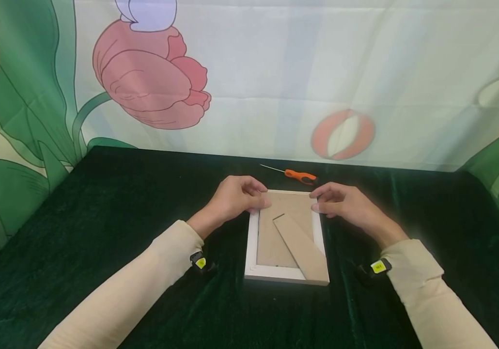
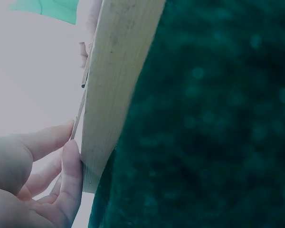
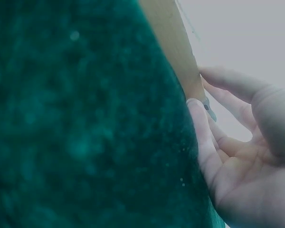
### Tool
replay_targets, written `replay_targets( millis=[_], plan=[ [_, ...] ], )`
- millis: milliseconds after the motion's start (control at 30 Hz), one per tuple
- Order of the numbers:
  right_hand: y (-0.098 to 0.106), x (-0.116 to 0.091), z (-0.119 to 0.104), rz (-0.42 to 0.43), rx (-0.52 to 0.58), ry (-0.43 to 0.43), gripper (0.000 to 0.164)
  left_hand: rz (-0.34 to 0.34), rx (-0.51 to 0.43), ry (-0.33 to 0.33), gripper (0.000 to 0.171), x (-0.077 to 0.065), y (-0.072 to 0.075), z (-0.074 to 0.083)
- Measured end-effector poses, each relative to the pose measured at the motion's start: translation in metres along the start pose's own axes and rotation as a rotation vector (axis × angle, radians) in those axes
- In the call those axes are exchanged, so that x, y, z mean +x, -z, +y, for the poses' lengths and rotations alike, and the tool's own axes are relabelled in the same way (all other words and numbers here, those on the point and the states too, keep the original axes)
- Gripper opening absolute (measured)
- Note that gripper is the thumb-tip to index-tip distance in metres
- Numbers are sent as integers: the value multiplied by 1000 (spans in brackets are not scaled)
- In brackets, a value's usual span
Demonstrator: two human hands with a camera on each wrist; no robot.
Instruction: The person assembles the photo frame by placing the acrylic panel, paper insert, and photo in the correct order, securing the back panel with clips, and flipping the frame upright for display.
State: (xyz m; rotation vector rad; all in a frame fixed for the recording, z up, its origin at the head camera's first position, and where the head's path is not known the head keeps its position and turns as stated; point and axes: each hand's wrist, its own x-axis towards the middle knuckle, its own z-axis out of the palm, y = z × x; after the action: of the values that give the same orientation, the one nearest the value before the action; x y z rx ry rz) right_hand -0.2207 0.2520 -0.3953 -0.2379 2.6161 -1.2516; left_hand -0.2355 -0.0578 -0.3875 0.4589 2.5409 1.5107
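Observation:
A picture frame (image 1: 251,249) lies back side up, its pale rim around a brown backing board (image 1: 273,242). A slanted easel leg (image 1: 304,247) is attached to the back. At the far left corner my left hand (image 1: 234,198) pinches the backing board between thumb and fingers. In the left wrist view the thin edge of that board stands slightly out from the wooden side of the frame (image 2: 114,80). My right hand (image 1: 347,203) holds the far right corner, thumb and fingertips at the rim. In the right wrist view the fingers (image 3: 202,123) touch the frame's side (image 3: 175,42).
An orange-handled screwdriver (image 1: 299,176) lies just beyond the frame, its shaft pointing left. Dark green velvety cloth (image 1: 145,194) covers the table. Behind the table's far edge hangs a printed curtain (image 1: 254,72) with a large pink flower.

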Motion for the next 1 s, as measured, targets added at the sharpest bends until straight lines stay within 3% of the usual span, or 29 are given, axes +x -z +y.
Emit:
replay_targets(
  millis=[1000],
  plan=[
    [0,1,1,0,-12,-5,53,-28,12,6,32,0,0,2]
  ],
)
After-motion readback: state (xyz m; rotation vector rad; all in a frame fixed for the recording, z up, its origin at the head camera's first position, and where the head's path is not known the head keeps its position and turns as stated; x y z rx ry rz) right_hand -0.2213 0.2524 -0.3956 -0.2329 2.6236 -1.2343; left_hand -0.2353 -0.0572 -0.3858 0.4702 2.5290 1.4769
